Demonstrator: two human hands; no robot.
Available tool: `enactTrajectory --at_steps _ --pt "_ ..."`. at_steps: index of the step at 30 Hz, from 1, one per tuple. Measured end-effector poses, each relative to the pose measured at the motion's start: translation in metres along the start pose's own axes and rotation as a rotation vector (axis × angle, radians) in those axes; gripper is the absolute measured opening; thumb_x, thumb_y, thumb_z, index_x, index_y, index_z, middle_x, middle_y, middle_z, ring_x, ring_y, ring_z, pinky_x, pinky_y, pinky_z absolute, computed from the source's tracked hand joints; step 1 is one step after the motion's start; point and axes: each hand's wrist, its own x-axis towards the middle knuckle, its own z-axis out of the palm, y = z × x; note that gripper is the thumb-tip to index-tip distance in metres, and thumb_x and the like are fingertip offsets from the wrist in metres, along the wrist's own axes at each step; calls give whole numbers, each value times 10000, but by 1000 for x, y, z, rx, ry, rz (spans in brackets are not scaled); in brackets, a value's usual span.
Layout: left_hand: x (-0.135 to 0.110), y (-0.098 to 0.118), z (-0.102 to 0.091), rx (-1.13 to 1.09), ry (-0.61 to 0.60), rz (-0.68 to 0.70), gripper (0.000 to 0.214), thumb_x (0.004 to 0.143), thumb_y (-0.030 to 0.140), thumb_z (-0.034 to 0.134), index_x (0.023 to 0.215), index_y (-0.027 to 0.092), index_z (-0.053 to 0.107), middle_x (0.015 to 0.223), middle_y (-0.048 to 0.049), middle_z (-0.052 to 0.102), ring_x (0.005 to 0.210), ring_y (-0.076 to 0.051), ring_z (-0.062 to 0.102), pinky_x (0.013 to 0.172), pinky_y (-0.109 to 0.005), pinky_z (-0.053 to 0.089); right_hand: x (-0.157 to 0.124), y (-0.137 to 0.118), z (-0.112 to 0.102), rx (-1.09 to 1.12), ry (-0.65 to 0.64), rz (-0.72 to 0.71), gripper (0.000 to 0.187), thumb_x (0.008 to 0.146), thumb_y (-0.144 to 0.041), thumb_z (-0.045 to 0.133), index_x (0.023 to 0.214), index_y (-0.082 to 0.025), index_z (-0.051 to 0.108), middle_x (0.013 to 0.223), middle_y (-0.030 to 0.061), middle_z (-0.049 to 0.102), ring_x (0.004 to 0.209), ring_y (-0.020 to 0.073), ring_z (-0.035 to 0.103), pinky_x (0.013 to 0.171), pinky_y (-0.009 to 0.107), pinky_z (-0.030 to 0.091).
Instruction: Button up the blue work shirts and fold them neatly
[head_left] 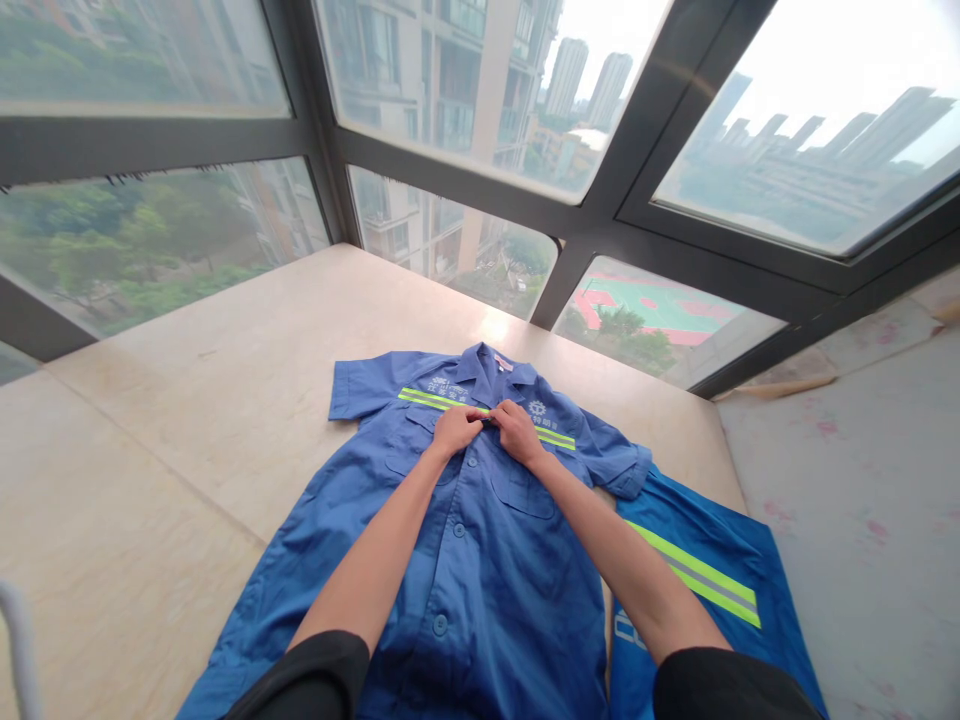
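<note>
A blue short-sleeved work shirt [517, 580] lies spread out, collar away from me, with a yellow-green reflective stripe [427, 400] across the chest. Both of my hands meet at its front placket, at the level of the stripe. My left hand [459, 430] pinches the placket edge from the left. From the other side, my right hand [516, 432] pinches the same edge, its fingers almost touching the left ones. Whether a button sits between the fingertips is hidden. Below them, several fastened-looking buttons, one a blue button [459, 530], run down the front.
Another blue garment [720, 545] with a wide reflective band lies at the right, partly under the shirt's sleeve. The beige stone ledge [187, 400] meets framed windows [585, 230] at the back and a patterned wall [855, 480] at the right. A pale curved bar [19, 640] shows lower left.
</note>
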Motion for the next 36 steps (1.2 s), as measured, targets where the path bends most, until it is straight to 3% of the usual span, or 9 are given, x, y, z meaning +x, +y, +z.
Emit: enactTrajectory --at_steps 18,22,25,28,31,36 --pt "6 -3 0 -34 -65 -5 272 738 198 649 971 238 782 890 0 775 857 -189 690 744 -246 482 1 -5 -6 38 -43 40 188 888 -93 470 902 -194 627 931 84 579 904 223 520 794 319 401" --pt "5 -3 2 -41 -29 -33 241 729 210 663 939 235 779 885 -6 771 857 -189 688 736 -249 470 0 -6 -7 76 8 29 186 933 -147 447 942 -202 625 927 81 581 908 224 538 814 328 433" --pt "3 -2 4 -36 11 -65 207 724 225 671 904 233 773 860 -9 765 836 -192 684 725 -257 462 -1 -6 -7 117 129 62 145 933 -212 493 1038 -192 591 1005 98 572 956 231 551 840 336 465" --pt "2 0 5 -35 38 -84 182 726 239 670 881 238 764 839 -1 756 823 -189 677 714 -256 452 -2 -5 -7 124 237 94 217 921 -281 541 1114 -182 551 1107 128 548 1003 239 552 830 340 490" --pt "2 2 5 -37 61 -103 160 756 270 637 853 237 760 809 0 745 795 -184 667 701 -254 444 -3 -6 -9 104 249 99 161 947 -292 495 1053 -201 575 1039 111 565 965 229 559 828 338 489" --pt "1 5 5 -54 101 -113 199 804 362 601 794 229 749 777 -9 734 775 -190 663 695 -266 438 -2 -10 -12 130 132 40 184 954 -284 479 863 -217 624 859 65 581 802 194 567 743 299 474"
